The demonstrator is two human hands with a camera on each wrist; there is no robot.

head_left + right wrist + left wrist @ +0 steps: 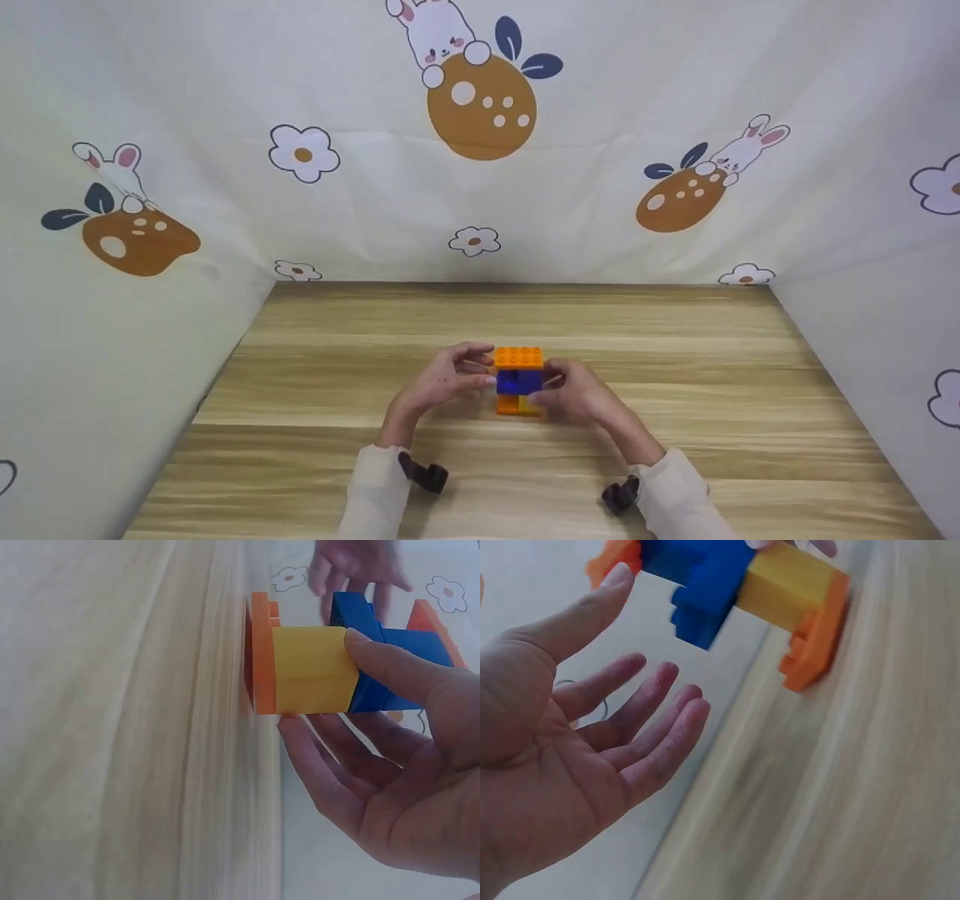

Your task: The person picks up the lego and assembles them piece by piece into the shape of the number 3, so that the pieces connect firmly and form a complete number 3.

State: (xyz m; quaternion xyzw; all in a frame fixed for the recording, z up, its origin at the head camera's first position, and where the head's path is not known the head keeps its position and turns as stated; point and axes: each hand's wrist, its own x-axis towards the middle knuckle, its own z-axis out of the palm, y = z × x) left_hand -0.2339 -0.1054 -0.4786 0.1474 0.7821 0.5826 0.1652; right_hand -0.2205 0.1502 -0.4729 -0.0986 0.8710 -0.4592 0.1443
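A small tower of toy building bricks stands on the wooden table. Its base is an orange plate, with a yellow brick upright on one end. Blue bricks come above that, one jutting out sideways, and a studded orange plate caps the top. My right hand holds the tower from the right, thumb at the yellow-blue joint and fingers on the opposite side. On the left, my left hand has its fingers spread and loosely bent, its thumb tip right by the top orange plate.
The wood-grain table meets pale fabric walls at the back and both sides, printed with rabbits, fruit and flowers. Black wrist devices are strapped at the left cuff and the right cuff.
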